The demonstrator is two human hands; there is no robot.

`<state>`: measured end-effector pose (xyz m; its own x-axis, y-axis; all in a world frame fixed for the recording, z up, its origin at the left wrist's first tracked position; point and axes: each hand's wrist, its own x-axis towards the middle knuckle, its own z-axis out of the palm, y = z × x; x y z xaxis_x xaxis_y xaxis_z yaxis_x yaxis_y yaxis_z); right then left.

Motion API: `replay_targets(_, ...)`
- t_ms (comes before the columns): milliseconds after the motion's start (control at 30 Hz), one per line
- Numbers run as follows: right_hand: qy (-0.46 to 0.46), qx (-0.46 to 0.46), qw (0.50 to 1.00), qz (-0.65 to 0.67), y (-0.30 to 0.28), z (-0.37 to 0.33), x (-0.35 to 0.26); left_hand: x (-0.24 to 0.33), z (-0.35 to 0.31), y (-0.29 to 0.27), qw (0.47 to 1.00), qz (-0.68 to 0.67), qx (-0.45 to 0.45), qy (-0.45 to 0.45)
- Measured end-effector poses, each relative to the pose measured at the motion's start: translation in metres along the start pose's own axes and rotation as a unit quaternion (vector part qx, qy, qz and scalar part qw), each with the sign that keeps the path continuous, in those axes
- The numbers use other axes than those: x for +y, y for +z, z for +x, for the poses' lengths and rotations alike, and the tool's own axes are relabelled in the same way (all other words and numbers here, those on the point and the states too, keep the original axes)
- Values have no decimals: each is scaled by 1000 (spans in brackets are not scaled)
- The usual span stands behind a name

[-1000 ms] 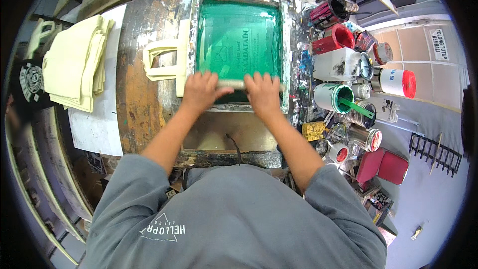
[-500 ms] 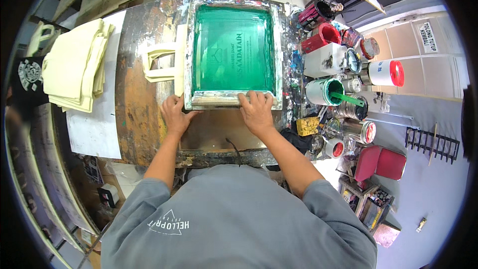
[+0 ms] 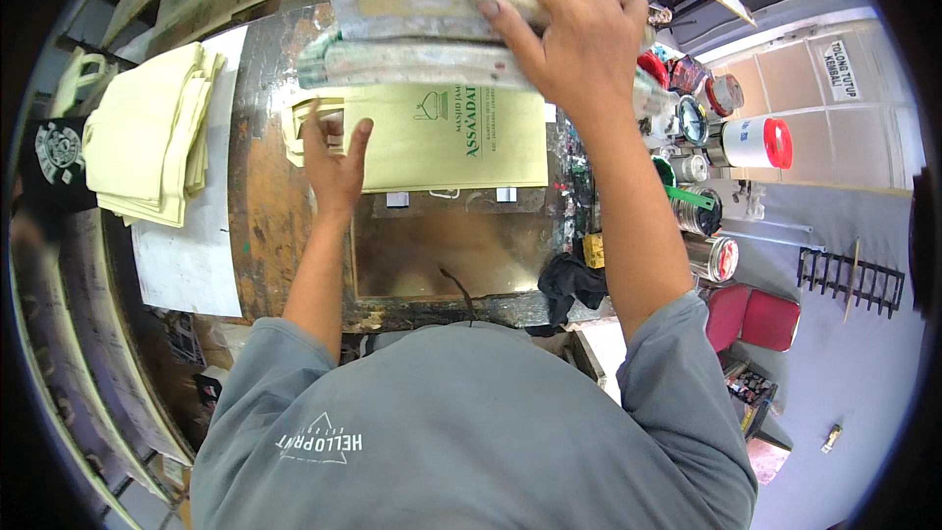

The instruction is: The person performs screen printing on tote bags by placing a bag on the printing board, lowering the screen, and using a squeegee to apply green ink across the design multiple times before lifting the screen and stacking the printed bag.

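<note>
My right hand [image 3: 581, 44] grips the near bar of a paint-stained screen printing frame [image 3: 422, 12], which is tilted up on edge at the far side of the table. Its mesh is hidden from this angle. Below it lies a pale yellow tote bag [image 3: 417, 152], flat, with green printed lettering and an emblem on its right half. My left hand [image 3: 334, 165] is open, thumb and fingers apart, over the bag's left end beside its handles [image 3: 299, 128]. Whether the fingers touch the cloth, I cannot tell.
A stack of pale yellow bags [image 3: 152, 132] lies on a white sheet [image 3: 186, 265] at left. Paint cans and jars [image 3: 751, 143] crowd the right side, with a green spatula [image 3: 690, 197] among them. A black cloth [image 3: 569, 285] hangs at the table's near right edge.
The screen frame has swung up and away from the table, raised by my right hand. The printed bag beneath is now uncovered. My left hand has let go of the frame and moved up toward the handles.
</note>
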<state>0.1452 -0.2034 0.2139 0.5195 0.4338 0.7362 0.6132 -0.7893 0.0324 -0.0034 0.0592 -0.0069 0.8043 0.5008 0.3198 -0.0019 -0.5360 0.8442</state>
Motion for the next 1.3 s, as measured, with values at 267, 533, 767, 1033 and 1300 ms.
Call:
replay_targets(267, 38, -48, 998, 25, -7, 39, 9, -104, -69, 18, 960, 268, -28, -81)
replay_targets(533, 13, 19, 1000, 21, 3, 28, 11, -19, -21, -20, 999, -36, 4, -11)
replay_targets(767, 16, 36, 998, 40, 2, 17, 7, -87, -35, -222, 969, 158, 173, -74)
replay_targets(1033, 25, -21, 999, 29, 0, 43, 12, -39, -30, -110, 951, 303, 53, 37)
replay_targets(1300, 58, -89, 993, 48, -5, 64, 13, 3, -153, 120, 893, 200, -326, 238)
